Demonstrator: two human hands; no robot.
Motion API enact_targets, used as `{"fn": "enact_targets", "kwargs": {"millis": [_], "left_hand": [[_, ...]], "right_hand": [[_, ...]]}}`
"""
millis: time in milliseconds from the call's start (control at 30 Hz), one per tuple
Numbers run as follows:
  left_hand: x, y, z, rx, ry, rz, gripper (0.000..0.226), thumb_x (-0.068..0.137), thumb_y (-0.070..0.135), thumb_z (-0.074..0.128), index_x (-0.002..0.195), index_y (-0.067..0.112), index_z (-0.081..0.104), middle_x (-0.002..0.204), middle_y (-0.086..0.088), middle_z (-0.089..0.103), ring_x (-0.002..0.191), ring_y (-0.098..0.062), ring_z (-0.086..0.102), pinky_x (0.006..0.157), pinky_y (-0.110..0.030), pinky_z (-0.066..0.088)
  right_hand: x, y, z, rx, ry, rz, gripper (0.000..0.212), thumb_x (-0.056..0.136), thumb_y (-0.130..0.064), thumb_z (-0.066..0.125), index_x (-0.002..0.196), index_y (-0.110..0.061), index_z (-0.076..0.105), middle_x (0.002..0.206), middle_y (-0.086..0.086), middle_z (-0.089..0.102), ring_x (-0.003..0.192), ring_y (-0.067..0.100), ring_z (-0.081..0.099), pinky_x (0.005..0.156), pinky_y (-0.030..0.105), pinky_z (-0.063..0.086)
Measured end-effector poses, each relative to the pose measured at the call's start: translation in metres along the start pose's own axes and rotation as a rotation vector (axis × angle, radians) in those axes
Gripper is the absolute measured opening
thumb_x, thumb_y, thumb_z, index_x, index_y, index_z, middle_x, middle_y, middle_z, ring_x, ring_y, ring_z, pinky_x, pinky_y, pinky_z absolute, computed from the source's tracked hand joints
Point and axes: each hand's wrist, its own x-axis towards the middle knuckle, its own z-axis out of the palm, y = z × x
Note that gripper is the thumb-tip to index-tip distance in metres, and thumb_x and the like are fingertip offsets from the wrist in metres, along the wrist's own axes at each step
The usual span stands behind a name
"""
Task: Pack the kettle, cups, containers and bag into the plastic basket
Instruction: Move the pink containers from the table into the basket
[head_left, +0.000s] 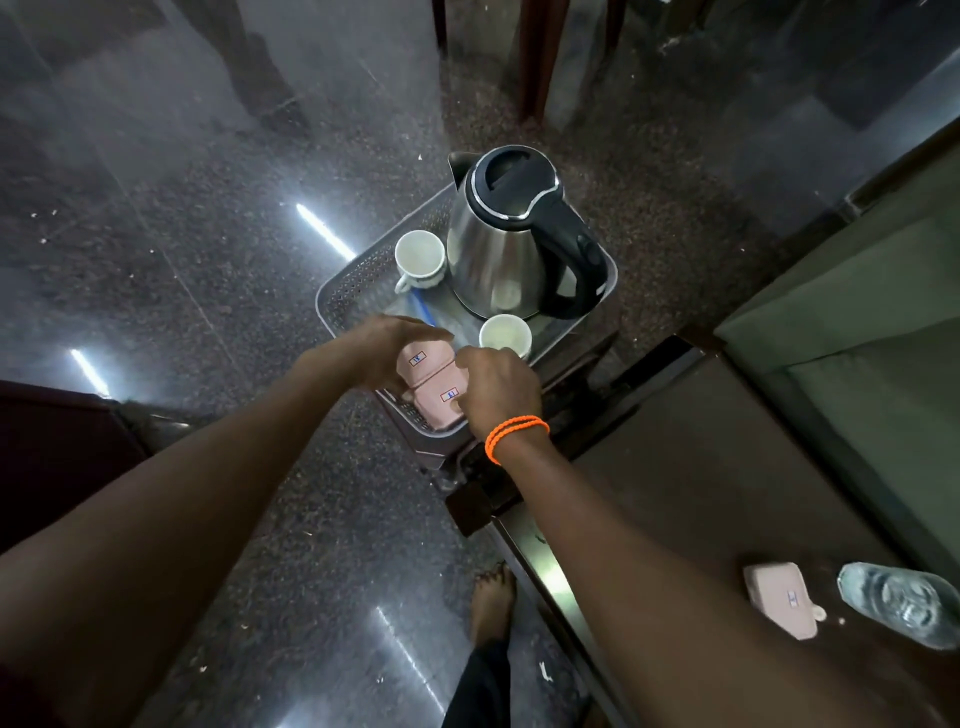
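A grey perforated plastic basket (347, 291) holds a steel kettle (493, 260) with a black lid and handle, a white cup (420, 254) at its left and a second white cup (503, 332) in front. Two pink labelled containers sit at the basket's near end. My left hand (384, 348) grips the far container (420, 359). My right hand (498, 389) rests its fingers on the near container (439, 402). A third pink container (779, 597) lies on the dark table at lower right, beside a clear plastic bag (904, 603).
The basket rests on a low dark stand over a polished granite floor. A dark wooden table (701, 467) runs along the right, with a green cushioned seat (857, 322) behind it. My bare foot (491, 603) stands below. Wooden furniture legs rise at the top.
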Motion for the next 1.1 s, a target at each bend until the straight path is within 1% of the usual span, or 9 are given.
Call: {"fn": "enact_targets", "kwargs": {"millis": [100,267,367,433,567,767,933,1033,1100], "left_hand": [[-0.001,-0.004,0.003,0.001,0.013,-0.014,0.106,0.057,0.016,0.097,0.150,0.032,0.049,0.148,-0.001,0.058,0.133,-0.019,0.056,0.101,-0.018,0.034],[-0.008,0.006,0.002,-0.006,0.037,-0.040,0.113,0.058,0.012,0.096,0.155,0.029,0.040,0.157,-0.011,0.046,0.142,-0.027,0.046,0.114,-0.031,0.034],[-0.022,0.029,0.005,-0.122,0.293,0.030,0.100,0.061,0.001,0.088,0.150,0.021,0.049,0.153,-0.015,0.049,0.142,-0.029,0.045,0.113,-0.030,0.032],[-0.035,0.061,0.019,-0.155,0.509,0.076,0.081,0.064,0.005,0.076,0.142,0.021,0.057,0.141,-0.010,0.057,0.131,-0.028,0.052,0.109,-0.034,0.042],[-0.049,0.141,0.078,-0.104,0.700,0.156,0.050,0.071,0.016,0.062,0.121,0.018,0.064,0.118,-0.005,0.060,0.110,-0.028,0.056,0.091,-0.036,0.049],[-0.018,0.273,0.186,-0.133,0.400,0.279,0.043,0.074,0.024,0.065,0.116,0.026,0.059,0.109,0.001,0.058,0.107,-0.025,0.055,0.085,-0.041,0.054],[0.011,0.367,0.265,-0.104,0.093,0.235,0.050,0.078,0.036,0.066,0.125,0.024,0.055,0.119,-0.003,0.055,0.115,-0.029,0.055,0.089,-0.042,0.053],[0.023,0.406,0.309,-0.091,0.019,0.179,0.073,0.072,0.051,0.076,0.132,0.021,0.048,0.129,-0.004,0.050,0.122,-0.029,0.050,0.092,-0.044,0.051],[0.028,0.424,0.335,-0.073,-0.016,0.158,0.099,0.060,0.057,0.083,0.139,0.017,0.040,0.134,-0.005,0.046,0.125,-0.027,0.046,0.096,-0.045,0.052]], "right_hand": [[-0.001,0.006,-0.001,0.033,-0.036,-0.028,0.034,0.078,-0.023,0.081,0.110,-0.020,0.070,0.105,0.009,0.073,0.104,0.033,0.064,0.081,0.042,0.057],[-0.002,0.010,-0.006,0.105,-0.039,-0.075,0.037,0.075,-0.030,0.083,0.106,-0.018,0.070,0.104,0.005,0.073,0.103,0.032,0.065,0.078,0.042,0.057],[-0.019,0.024,-0.009,0.232,0.205,-0.143,0.022,0.082,-0.028,0.074,0.098,-0.014,0.070,0.102,0.005,0.072,0.098,0.030,0.063,0.075,0.040,0.054],[-0.038,0.043,-0.012,0.258,0.412,-0.140,0.016,0.087,-0.028,0.068,0.095,-0.014,0.069,0.098,0.005,0.070,0.094,0.028,0.060,0.074,0.039,0.049],[-0.084,0.104,-0.018,0.211,0.404,-0.039,0.011,0.091,-0.021,0.063,0.096,-0.012,0.068,0.100,0.008,0.067,0.097,0.031,0.059,0.080,0.044,0.052],[-0.182,0.227,-0.023,0.161,0.211,0.228,0.016,0.090,-0.013,0.056,0.102,-0.011,0.066,0.108,0.010,0.064,0.106,0.034,0.055,0.080,0.048,0.050],[-0.259,0.327,-0.018,0.079,0.091,0.416,0.050,0.081,-0.008,0.058,0.130,-0.020,0.060,0.134,0.004,0.058,0.121,0.032,0.050,0.095,0.045,0.049],[-0.285,0.378,-0.012,-0.081,-0.131,0.323,0.077,0.082,-0.026,0.073,0.151,-0.027,0.040,0.162,-0.003,0.032,0.141,0.030,0.036,0.106,0.047,0.041],[-0.292,0.404,-0.006,-0.195,-0.223,0.228,0.083,0.086,-0.031,0.072,0.157,-0.030,0.028,0.168,-0.006,0.020,0.150,0.028,0.025,0.108,0.048,0.037]]}}
